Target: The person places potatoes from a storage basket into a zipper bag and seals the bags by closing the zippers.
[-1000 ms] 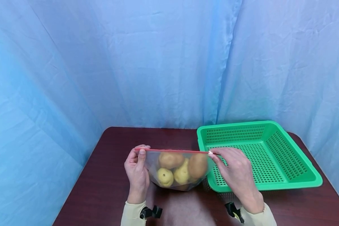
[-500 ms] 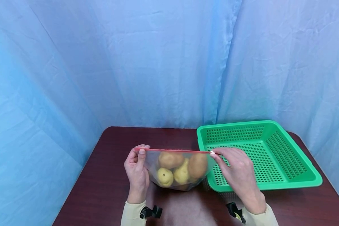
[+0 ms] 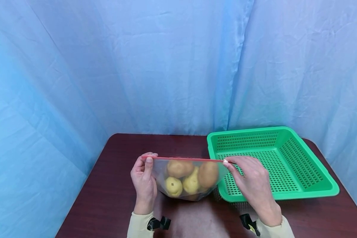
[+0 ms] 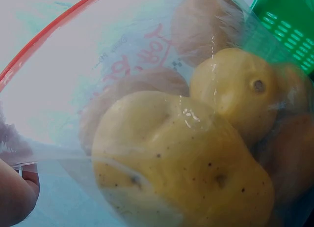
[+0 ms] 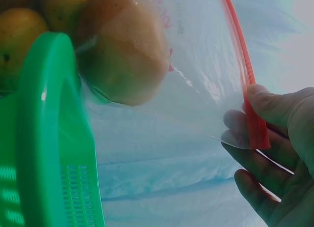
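A clear zip bag (image 3: 162,175) with a red zip strip (image 3: 187,159) hangs between both hands, its strip drawn nearly straight. Inside are yellow pear-like fruits (image 3: 174,186) and larger brown, rounded items (image 3: 208,174) whose kind I cannot tell. My left hand (image 3: 144,181) pinches the strip's left end, thumb in front. At the strip's right end, my right hand (image 3: 253,180) pinches it between thumb and fingers; a small white bit shows at those fingertips. In the right wrist view, the thumb of the right hand (image 5: 289,143) presses on the red strip, with fingers behind the bag.
A green plastic basket (image 3: 312,196) with perforated walls stands right of the bag, partly beneath the right hand. Both rest on a dark reddish-brown table (image 3: 101,195). Blue curtains (image 3: 166,66) hang behind and at the sides.
My right hand has slid slightly right along the red strip, and the white bit at its fingertips moved with it. The left hand and bag contents have hardly moved.
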Demonstrator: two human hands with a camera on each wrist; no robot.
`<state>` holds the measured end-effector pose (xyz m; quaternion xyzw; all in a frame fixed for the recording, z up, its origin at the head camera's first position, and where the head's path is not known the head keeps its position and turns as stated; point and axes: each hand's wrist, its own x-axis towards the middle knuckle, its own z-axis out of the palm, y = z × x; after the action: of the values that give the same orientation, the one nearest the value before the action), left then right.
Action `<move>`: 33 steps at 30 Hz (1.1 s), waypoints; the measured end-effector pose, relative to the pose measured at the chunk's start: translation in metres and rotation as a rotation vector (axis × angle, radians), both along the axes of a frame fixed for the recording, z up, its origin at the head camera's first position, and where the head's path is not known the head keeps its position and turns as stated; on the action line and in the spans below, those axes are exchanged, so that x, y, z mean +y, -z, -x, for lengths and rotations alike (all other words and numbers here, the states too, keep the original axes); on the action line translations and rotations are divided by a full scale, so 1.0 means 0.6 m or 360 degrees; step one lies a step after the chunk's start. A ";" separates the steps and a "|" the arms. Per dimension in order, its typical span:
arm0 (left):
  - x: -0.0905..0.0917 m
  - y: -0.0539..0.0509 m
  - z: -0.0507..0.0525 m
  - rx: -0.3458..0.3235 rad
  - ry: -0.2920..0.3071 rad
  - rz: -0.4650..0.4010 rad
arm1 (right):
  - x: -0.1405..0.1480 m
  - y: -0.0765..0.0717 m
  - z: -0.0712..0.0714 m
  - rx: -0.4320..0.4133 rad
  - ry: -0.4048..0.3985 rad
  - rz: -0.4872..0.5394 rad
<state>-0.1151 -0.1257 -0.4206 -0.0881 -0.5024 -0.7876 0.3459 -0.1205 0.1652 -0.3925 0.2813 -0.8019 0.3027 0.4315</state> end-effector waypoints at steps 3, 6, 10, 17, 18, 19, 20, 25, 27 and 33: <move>0.000 0.001 0.001 0.0010 0.0008 -0.0008 | 0.000 0.002 0.002 0.0038 0.0005 0.0019; 0.000 0.002 0.001 0.0013 0.0009 -0.0011 | 0.001 0.003 0.002 0.0053 0.0012 0.0025; -0.001 0.003 0.002 0.0013 0.0012 -0.0009 | 0.004 0.003 0.002 0.0052 0.0017 0.0037; -0.002 0.003 0.002 0.0020 0.0020 -0.0012 | 0.010 0.005 0.000 0.0030 0.0033 0.0035; -0.002 0.003 0.002 0.0020 0.0019 -0.0014 | 0.010 0.005 0.000 0.0032 0.0035 0.0036; -0.002 0.003 0.002 0.0023 0.0022 -0.0018 | 0.011 0.005 0.000 0.0029 0.0037 0.0038; -0.002 0.004 0.002 0.0023 0.0021 -0.0017 | 0.012 0.004 -0.001 0.0024 0.0039 0.0035; -0.002 0.005 0.003 0.0026 0.0020 -0.0015 | 0.016 0.003 -0.006 -0.0039 0.0056 -0.0003; -0.002 0.005 0.003 0.0026 0.0018 -0.0015 | 0.018 0.003 -0.007 -0.0058 0.0062 -0.0016; -0.002 0.004 0.003 0.0020 0.0013 -0.0021 | 0.023 0.003 -0.008 -0.0062 0.0067 -0.0011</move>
<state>-0.1169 -0.1269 -0.4232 -0.0926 -0.4945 -0.7917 0.3464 -0.1158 0.1788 -0.3945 0.2599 -0.8169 0.2961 0.4212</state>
